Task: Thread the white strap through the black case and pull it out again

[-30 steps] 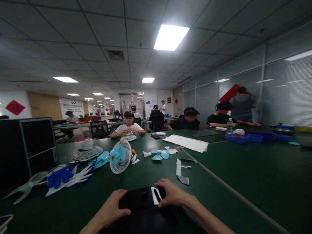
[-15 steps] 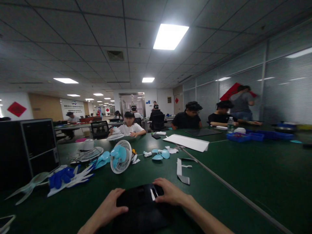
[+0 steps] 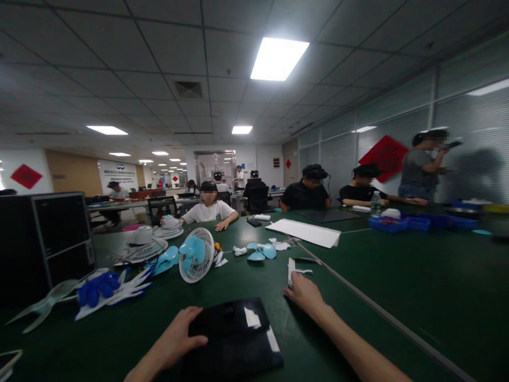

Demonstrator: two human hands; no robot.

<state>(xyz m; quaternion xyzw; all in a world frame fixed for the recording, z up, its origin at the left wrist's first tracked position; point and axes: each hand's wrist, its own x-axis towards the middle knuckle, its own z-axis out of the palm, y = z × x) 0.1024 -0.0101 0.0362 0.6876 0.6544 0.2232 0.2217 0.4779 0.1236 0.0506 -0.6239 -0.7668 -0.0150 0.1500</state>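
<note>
Rested the left hand [image 3: 178, 338] on the left edge of the black panel [image 3: 234, 342], with thumb and forefinger spread apart and the thumb over its top face. Lay flat on the green counter [image 3: 437, 276], just right of the left hand and nearer than the right hand, apart from the latter. Stretched the right hand [image 3: 304, 292] out to the pale strip [image 3: 291, 265], with bent fingers over its near end; could not tell a pinch from a mere touch. Stood beyond the left hand: a caged fan [image 3: 196, 255]. Lay left of the left hand and farther out: blue-and-white gloves [image 3: 113, 289]. Lay beyond the right hand: a blue fan blade [image 3: 261, 252] toward the left, and a white board [image 3: 304, 233] farther off.
</note>
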